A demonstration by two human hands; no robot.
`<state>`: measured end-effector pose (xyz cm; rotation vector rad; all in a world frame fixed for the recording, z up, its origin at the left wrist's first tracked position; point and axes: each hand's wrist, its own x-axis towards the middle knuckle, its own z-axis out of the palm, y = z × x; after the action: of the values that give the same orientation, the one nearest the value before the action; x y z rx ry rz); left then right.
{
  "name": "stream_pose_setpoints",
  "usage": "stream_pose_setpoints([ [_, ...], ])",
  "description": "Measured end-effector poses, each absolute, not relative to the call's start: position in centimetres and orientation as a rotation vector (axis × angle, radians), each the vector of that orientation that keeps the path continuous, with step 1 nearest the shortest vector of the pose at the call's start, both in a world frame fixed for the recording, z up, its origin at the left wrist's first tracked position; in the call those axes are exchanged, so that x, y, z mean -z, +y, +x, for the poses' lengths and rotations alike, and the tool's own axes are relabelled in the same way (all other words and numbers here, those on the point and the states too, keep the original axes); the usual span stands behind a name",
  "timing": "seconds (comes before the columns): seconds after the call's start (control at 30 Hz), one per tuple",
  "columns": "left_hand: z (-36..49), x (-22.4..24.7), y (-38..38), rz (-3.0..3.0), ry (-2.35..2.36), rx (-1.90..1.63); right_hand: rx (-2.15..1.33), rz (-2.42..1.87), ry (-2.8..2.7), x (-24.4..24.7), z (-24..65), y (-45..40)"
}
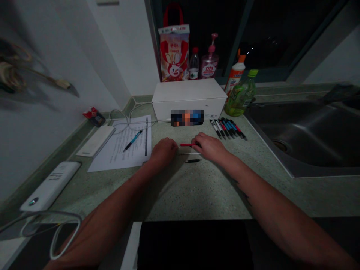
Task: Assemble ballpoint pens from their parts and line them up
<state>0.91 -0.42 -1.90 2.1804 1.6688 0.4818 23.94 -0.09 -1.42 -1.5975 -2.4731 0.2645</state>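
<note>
Pinched in my right hand (pixel 210 146) is a red pen barrel (pixel 185 145), its free end pointing left. My left hand (pixel 164 151) is closed just beyond that end, and its fingertips hide whatever they may hold. Between the hands, a thin pen refill (pixel 189 153) lies on the counter. Nearer to me rests a black pen part (pixel 193 161) with a narrow tip pointing left. Several pens (pixel 228 129) in white, red, blue and black lie side by side beyond my right hand. A blue and black pen (pixel 132 141) sits on a printed sheet (pixel 120 159) to the left.
A phone (pixel 187 117) leans on a white box (pixel 188 92) at the back. Bottles stand behind, including a green one (pixel 239 97). The steel sink (pixel 281 165) is at right. At left are a white flat box (pixel 95 141), a white device (pixel 52 185) and cables (pixel 66 214).
</note>
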Motion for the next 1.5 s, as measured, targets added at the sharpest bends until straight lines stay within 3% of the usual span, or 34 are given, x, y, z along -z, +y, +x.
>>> stream_pose_setpoints([
  [0.7, 1.3, 1.9, -0.5, 2.134, 1.647, -0.533, -0.395, -1.540, -2.435, 1.5, 24.2, 0.1],
  [1.13, 1.7, 1.9, -0.2, 1.868, 1.486, -0.827, -0.406, -1.393, -2.356, 1.5, 24.0, -0.2],
  [1.5, 1.4, 2.0, -1.1, 2.414, 1.352, -0.454, -0.722, -1.260, -1.710, 2.9, 24.4, 1.6],
])
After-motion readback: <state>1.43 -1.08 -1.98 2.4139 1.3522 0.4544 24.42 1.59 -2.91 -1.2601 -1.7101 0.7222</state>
